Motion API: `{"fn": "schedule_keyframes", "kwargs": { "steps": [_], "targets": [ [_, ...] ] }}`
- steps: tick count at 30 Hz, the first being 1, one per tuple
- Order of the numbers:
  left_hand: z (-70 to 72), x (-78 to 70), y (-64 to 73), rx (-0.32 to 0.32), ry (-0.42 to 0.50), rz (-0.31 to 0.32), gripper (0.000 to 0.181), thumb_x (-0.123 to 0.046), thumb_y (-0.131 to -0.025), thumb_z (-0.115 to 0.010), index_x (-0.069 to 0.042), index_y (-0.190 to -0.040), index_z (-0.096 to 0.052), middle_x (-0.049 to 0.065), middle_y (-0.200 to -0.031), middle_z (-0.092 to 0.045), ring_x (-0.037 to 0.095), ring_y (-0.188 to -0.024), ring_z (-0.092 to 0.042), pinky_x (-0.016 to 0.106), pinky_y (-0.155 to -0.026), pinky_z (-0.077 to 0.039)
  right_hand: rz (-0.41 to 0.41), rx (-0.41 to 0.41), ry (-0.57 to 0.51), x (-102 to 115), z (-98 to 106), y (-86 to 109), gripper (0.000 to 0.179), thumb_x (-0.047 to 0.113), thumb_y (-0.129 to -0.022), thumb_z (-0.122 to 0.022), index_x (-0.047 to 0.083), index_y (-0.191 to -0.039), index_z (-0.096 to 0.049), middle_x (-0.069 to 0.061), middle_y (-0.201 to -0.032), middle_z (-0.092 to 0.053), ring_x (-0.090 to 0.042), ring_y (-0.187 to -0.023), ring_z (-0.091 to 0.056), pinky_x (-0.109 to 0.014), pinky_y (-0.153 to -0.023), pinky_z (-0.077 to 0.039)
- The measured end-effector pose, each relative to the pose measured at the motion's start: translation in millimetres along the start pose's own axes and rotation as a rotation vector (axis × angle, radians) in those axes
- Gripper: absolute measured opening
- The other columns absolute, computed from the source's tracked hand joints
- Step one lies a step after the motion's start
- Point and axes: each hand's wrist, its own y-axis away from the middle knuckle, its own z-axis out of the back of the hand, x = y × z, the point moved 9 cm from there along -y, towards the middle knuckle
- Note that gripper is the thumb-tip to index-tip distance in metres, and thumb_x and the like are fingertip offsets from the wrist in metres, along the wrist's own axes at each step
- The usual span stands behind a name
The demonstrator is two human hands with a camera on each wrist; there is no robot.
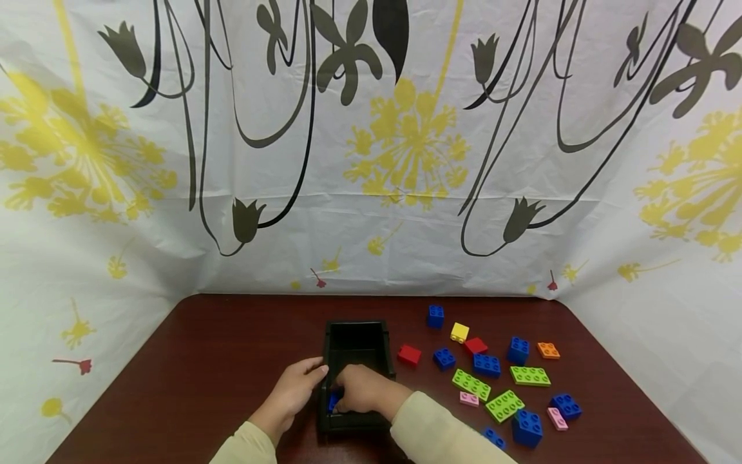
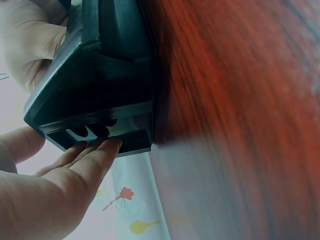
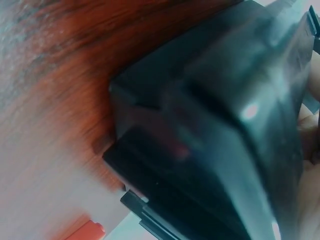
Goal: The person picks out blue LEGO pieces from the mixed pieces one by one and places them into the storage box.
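A black plastic bin (image 1: 356,422) stands on the dark wooden table. At its left side my left hand (image 1: 294,392) grips the edge, the thumb by the rim and the fingers (image 2: 92,162) along the outer wall. My right hand (image 1: 366,388) reaches down inside the bin, fingers curled at a blue toy brick (image 1: 333,402) near the left wall. Most of that brick is hidden by the hand and the wall. In the right wrist view the bin's outer wall (image 3: 220,125) covers much of the right hand.
Right of the bin lie loose toy bricks: red (image 1: 409,355), yellow (image 1: 460,332), orange (image 1: 548,350), pink (image 1: 469,399), lime green (image 1: 530,376) and several blue ones (image 1: 527,428). A patterned white cloth (image 1: 359,270) hangs behind the table and along both sides.
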Motion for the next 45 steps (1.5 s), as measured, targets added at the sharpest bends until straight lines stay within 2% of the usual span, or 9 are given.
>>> {"fn": "schedule_keyframes", "kwargs": {
  "steps": [7,14,19,27,36,45],
  "targets": [
    [-0.2,-0.2,0.0,-0.002,0.004,0.003,0.051,-0.025,-0.101,-0.05,0.007,-0.139,-0.044,0.031,-0.14,-0.044,0.046,-0.121,-0.05,0.059,-0.096,-0.044,0.013,-0.027,0.017,2.1,1.6,0.6,0.023,0.01,-0.074,-0.081,0.006,-0.097,-0.077,0.003,-0.082,-0.071,-0.002,-0.07,-0.058,-0.018,-0.066,-0.051],
    [-0.6,-0.6,0.3,0.0,0.003,0.007,0.05,-0.025,-0.101,-0.05,0.007,-0.139,-0.045,0.031,-0.141,-0.043,0.046,-0.122,-0.049,0.059,-0.096,-0.044,-0.006,0.0,0.022,-0.3,-2.0,-0.2,0.023,0.012,-0.077,-0.079,0.007,-0.1,-0.076,0.004,-0.084,-0.072,-0.002,-0.071,-0.059,-0.02,-0.069,-0.052],
    [-0.5,-0.5,0.1,-0.009,-0.001,-0.001,0.049,-0.024,-0.101,-0.05,0.007,-0.139,-0.045,0.031,-0.14,-0.044,0.046,-0.122,-0.049,0.058,-0.096,-0.044,0.019,-0.005,0.042,2.2,-1.2,1.6,0.019,0.012,-0.078,-0.079,0.007,-0.096,-0.077,0.004,-0.083,-0.072,-0.002,-0.071,-0.06,-0.02,-0.069,-0.052],
    [-0.7,-0.7,0.4,-0.006,0.004,-0.005,0.05,-0.025,-0.101,-0.05,0.007,-0.139,-0.045,0.031,-0.14,-0.043,0.045,-0.121,-0.05,0.057,-0.096,-0.044,0.027,-0.035,0.019,6.0,2.3,5.6,0.016,0.011,-0.076,-0.078,0.007,-0.092,-0.078,0.004,-0.08,-0.072,-0.001,-0.07,-0.059,-0.017,-0.067,-0.05],
    [-0.7,1.3,-1.3,-0.001,-0.005,0.011,0.051,-0.027,-0.101,-0.05,0.006,-0.14,-0.044,0.03,-0.14,-0.044,0.045,-0.121,-0.05,0.057,-0.095,-0.044,0.006,-0.031,0.001,6.8,2.7,6.6,0.016,0.011,-0.078,-0.077,0.006,-0.093,-0.077,0.004,-0.081,-0.072,-0.002,-0.071,-0.06,-0.019,-0.067,-0.051],
    [-0.8,1.7,-1.9,-0.012,0.003,0.003,0.051,-0.026,-0.101,-0.051,0.007,-0.139,-0.045,0.031,-0.14,-0.044,0.045,-0.122,-0.049,0.057,-0.096,-0.045,-0.011,-0.029,0.0,1.9,-0.3,6.4,0.019,0.014,-0.082,-0.075,0.007,-0.099,-0.076,0.002,-0.091,-0.074,-0.006,-0.086,-0.065,-0.024,-0.077,-0.053]
  ]
}}
